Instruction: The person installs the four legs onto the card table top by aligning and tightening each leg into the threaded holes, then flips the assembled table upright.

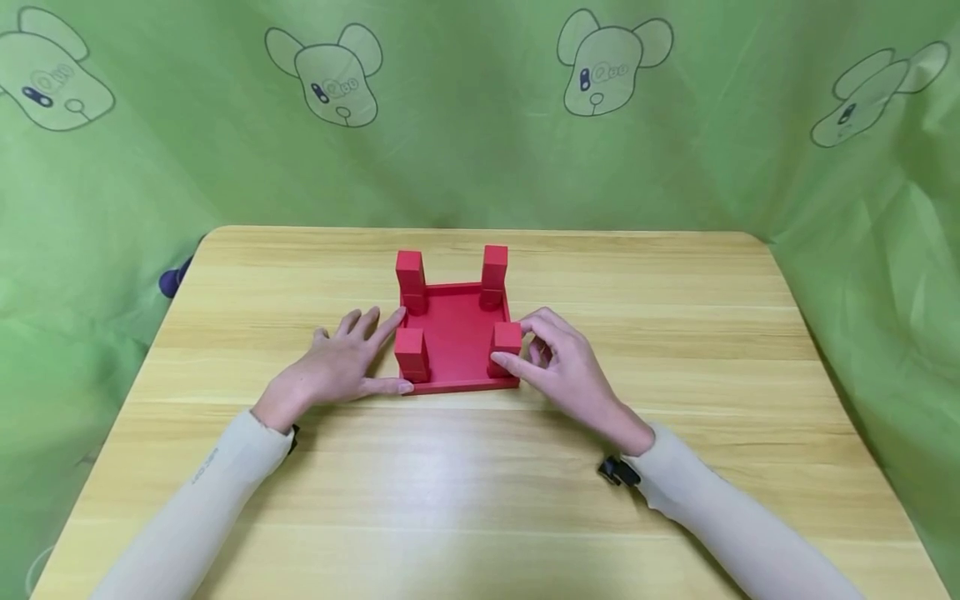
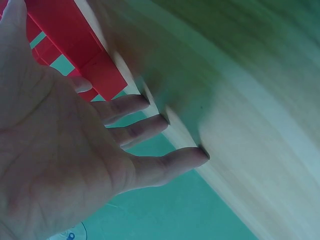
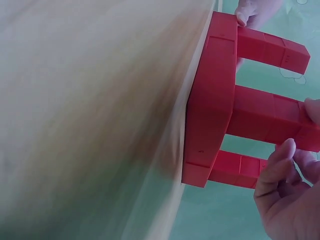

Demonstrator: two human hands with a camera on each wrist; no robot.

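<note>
A square red tray-like base (image 1: 457, 337) lies on the table with a red block post standing upright at each corner, like a small table turned legs-up. My left hand (image 1: 337, 365) is spread flat along its left side, forefinger and thumb touching the edge around the near-left post (image 1: 411, 354). In the left wrist view the other fingers (image 2: 172, 162) extend over the wood, holding nothing. With thumb and forefinger, my right hand (image 1: 566, 367) pinches the near-right post (image 1: 507, 337). The right wrist view shows that post (image 3: 265, 115) rising from the base's raised side wall (image 3: 210, 100).
The wooden table (image 1: 450, 492) has a rounded far edge. Beyond it hangs a green curtain (image 1: 465, 167) with printed animal heads. A dark blue object (image 1: 171, 282) shows past the table's left edge. Both forearms wear light sleeves (image 1: 720, 500) with black wrist devices (image 1: 619, 472).
</note>
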